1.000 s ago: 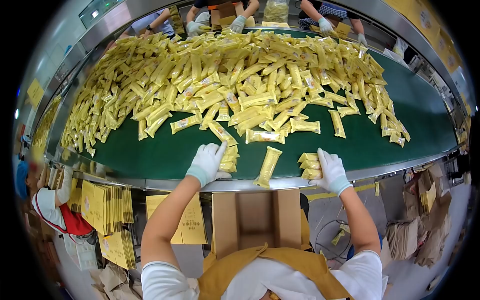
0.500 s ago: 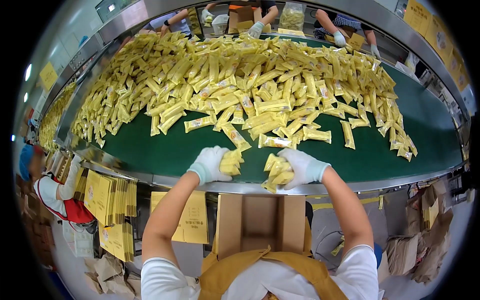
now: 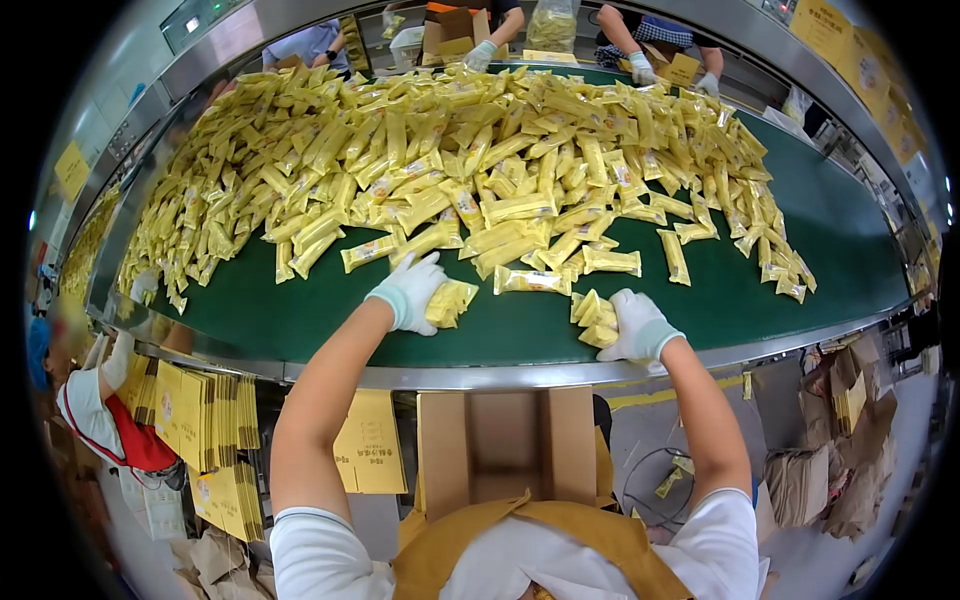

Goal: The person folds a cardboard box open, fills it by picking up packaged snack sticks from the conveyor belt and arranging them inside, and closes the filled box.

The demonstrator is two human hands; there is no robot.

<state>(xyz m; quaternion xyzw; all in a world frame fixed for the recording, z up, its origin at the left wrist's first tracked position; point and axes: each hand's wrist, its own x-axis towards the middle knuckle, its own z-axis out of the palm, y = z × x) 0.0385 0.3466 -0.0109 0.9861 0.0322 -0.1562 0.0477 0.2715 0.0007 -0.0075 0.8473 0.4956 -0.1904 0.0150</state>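
The person's left hand (image 3: 410,293), in a white knit glove with a pale green cuff, is curled around a small bunch of glossy yellow plastic-wrapped bars (image 3: 451,304), pressed side by side. The right hand (image 3: 638,327), gloved alike, grips a second stacked cluster of yellow wrapped bars (image 3: 596,320) from its right side, their ends facing the left hand. The two bunches are apart, with bare green surface between them; whether either is lifted clear of that surface cannot be told.

Just beyond the hands, a single yellow packet with a printed label (image 3: 532,280) lies crosswise on the long green-topped table (image 3: 300,318), which has a shiny metal edge. Behind it spreads a broad, deep heap of the same yellow packets (image 3: 420,145), thinning to scattered pieces at the front and right.

Below the near edge, in front of the person's mustard-coloured apron (image 3: 455,545), stands an open brown cardboard box (image 3: 442,445). To the left are upright folded yellow cartons (image 3: 190,415) and a co-worker in a red apron (image 3: 145,440). Across the table, other people's gloved hands (image 3: 641,68) are near cardboard boxes and a clear bag of packets (image 3: 552,25).
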